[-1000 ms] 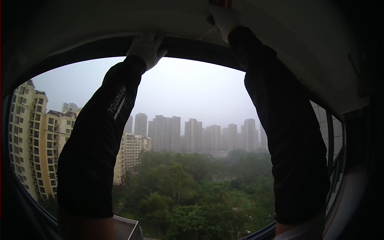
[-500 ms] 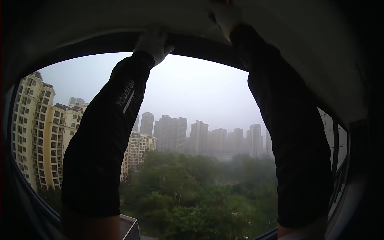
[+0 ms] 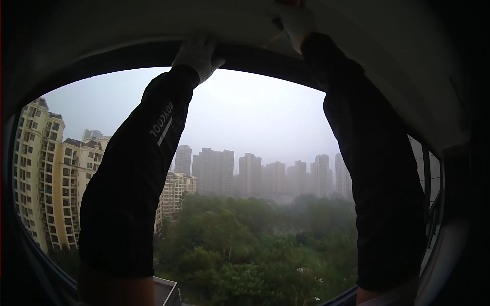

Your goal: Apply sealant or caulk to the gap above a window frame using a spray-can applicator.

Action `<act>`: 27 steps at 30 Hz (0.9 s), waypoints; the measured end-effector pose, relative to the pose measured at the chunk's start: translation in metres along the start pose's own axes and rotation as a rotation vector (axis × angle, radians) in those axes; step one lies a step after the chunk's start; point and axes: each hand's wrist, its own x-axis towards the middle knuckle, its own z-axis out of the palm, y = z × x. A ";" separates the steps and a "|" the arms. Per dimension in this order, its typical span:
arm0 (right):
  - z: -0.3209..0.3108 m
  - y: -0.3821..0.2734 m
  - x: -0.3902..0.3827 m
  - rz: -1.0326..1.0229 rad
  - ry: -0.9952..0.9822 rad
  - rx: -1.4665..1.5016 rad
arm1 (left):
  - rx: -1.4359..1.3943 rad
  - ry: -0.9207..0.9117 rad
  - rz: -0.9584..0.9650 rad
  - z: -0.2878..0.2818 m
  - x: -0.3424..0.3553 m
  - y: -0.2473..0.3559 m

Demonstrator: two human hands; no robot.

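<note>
White-gloved, both hands reach overhead: the left hand (image 3: pixel 198 55) presses against the dark top rail of the window frame (image 3: pixel 245 53), which runs left to right. The right hand (image 3: pixel 296 20) sits higher on the pale ceiling panel (image 3: pixel 153 20). Neither grip's closure is visible.

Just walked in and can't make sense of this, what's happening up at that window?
A person in black sleeves and white gloves reaches overhead with both arms. The left hand presses on the dark top frame of the window; the right hand is higher, on the pale surface above the window. Whether either hand grips anything is unclear. Outside are hazy apartment towers and trees.
</note>
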 end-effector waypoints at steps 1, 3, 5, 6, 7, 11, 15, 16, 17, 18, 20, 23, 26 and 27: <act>0.002 0.001 0.001 -0.002 -0.007 0.017 | -0.011 -0.003 0.002 0.005 0.000 -0.003; 0.012 -0.002 0.009 -0.021 -0.004 0.032 | -0.013 0.055 0.003 0.013 0.012 -0.017; 0.016 -0.001 0.016 -0.011 0.046 -0.037 | -0.044 0.051 0.008 0.018 0.017 -0.026; 0.017 0.002 0.017 -0.009 0.050 -0.051 | -0.069 0.040 0.010 0.019 0.017 -0.026; 0.019 0.006 0.018 -0.023 0.083 -0.020 | -0.082 0.041 0.010 0.019 0.018 -0.026; 0.019 0.005 0.021 0.038 0.097 -0.057 | -0.088 -0.017 0.019 0.014 0.012 -0.031; -0.005 0.030 0.052 0.009 -0.052 -0.244 | -0.109 0.043 0.031 0.016 0.015 -0.034; -0.002 0.036 0.050 -0.021 -0.022 -0.170 | -0.108 0.046 0.026 0.018 0.015 -0.036; 0.001 0.036 0.044 -0.050 0.006 -0.097 | -0.092 0.034 0.035 0.019 0.014 -0.037; 0.002 0.033 0.040 -0.052 0.000 -0.097 | -0.075 0.020 0.043 0.021 0.013 -0.038; 0.001 0.029 0.038 -0.017 0.008 -0.119 | -0.076 0.023 0.044 0.023 0.013 -0.037; -0.002 0.028 0.040 0.027 0.018 -0.107 | -0.068 0.007 0.042 0.026 0.015 -0.034; 0.000 0.031 0.037 0.036 0.009 -0.089 | -0.042 -0.022 0.035 0.028 0.015 -0.034; 0.001 0.034 0.036 0.041 0.009 -0.083 | -0.031 -0.030 0.038 0.029 0.014 -0.033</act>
